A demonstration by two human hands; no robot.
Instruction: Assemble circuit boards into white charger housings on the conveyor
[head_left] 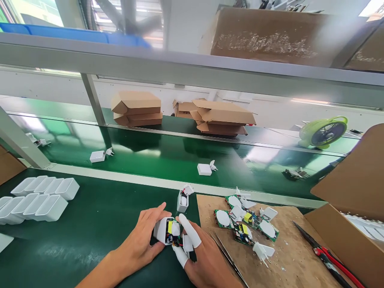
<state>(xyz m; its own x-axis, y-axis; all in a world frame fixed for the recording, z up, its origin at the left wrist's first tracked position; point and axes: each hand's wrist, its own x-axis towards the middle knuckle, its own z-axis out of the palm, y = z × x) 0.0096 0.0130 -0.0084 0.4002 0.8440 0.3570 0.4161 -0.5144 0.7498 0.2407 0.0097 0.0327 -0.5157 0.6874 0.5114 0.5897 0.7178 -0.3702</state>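
Observation:
My left hand (135, 240) is closed round a white plastic housing (161, 230), tilted with its mouth to the right. A circuit board (174, 228) with a yellow-wrapped component and a white pad sits partly in that mouth. My right hand (207, 258), with white finger cots on thumb and index finger, grips the board's outer end beside a small white plug part (187, 243). Just beyond my hands stands another white housing (182, 202) with a board and plug piece in it. A pair of tweezers (228, 258) lies alongside my right hand.
Several circuit boards (223, 219) with plugs lie on a cardboard sheet (288, 256), near red-handled pliers (324, 252). An open carton (333, 228) stands at right. Rows of white housings (51, 208) are at left. Behind a rail runs a green conveyor (159, 160) carrying white units (205, 169).

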